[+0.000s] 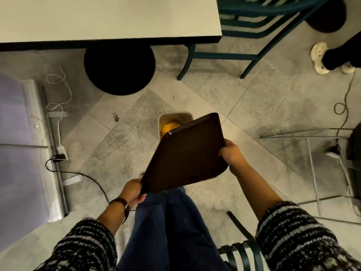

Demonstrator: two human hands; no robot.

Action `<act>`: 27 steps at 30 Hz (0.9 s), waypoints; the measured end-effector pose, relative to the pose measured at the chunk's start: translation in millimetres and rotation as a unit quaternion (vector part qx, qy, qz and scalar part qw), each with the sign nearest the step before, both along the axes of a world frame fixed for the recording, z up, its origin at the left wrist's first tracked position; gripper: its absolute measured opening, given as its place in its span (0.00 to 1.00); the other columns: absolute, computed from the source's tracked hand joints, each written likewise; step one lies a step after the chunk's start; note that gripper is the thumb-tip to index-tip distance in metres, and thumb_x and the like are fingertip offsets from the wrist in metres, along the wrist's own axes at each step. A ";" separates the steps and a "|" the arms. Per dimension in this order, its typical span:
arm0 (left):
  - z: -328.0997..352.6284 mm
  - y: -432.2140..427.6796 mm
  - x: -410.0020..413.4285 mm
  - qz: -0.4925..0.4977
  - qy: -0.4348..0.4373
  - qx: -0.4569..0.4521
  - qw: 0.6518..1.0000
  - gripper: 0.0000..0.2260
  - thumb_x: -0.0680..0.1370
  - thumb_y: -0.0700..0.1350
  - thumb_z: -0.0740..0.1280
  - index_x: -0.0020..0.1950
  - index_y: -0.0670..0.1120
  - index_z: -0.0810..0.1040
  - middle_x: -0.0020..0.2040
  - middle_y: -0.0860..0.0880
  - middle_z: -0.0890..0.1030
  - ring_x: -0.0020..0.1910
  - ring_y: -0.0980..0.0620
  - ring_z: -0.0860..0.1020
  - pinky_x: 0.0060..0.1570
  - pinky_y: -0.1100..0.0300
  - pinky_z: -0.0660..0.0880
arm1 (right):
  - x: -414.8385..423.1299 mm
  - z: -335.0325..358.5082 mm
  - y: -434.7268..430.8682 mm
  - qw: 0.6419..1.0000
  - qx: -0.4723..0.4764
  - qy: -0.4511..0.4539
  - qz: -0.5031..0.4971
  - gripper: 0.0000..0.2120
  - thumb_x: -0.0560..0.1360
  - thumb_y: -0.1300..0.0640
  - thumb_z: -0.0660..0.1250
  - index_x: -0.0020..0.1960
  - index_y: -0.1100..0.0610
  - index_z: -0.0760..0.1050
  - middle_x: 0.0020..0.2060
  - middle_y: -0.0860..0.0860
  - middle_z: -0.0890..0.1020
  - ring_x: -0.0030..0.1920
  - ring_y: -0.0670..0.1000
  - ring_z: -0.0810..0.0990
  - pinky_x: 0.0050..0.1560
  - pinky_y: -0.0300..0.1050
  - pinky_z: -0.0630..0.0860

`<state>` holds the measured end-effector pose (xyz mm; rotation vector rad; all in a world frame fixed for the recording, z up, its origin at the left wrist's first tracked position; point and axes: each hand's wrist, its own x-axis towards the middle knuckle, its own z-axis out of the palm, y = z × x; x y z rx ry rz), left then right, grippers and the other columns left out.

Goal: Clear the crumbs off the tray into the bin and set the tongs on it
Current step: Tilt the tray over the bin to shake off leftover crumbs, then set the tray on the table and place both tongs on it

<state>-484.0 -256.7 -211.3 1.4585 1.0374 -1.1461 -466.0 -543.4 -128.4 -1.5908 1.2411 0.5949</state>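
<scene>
The person stands over a small bin (174, 122) on the tiled floor, tipping a dark brown tray (185, 153) so its far corner, at about twelve o'clock, hangs above the bin's mouth, where yellow scraps already lie. The left hand (132, 190) pinches the near corner at seven o'clock; the right hand (231, 154) clamps the edge at three o'clock. A few specks cling to the tray, so I'd steepen the tilt and tap gently, keeping that low corner inside the rim. No tongs are visible.
</scene>
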 end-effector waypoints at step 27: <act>385.0 132.5 31.0 0.214 -0.411 -0.043 0.885 0.16 0.77 0.38 0.56 0.64 0.43 0.72 0.51 0.40 0.76 0.41 0.46 0.75 0.26 0.59 0.79 | 18.4 321.7 91.2 0.913 0.284 -0.287 0.051 0.31 0.68 0.76 0.52 0.65 0.52 0.67 0.48 0.57 0.79 0.50 0.61 0.76 0.46 0.55 0.75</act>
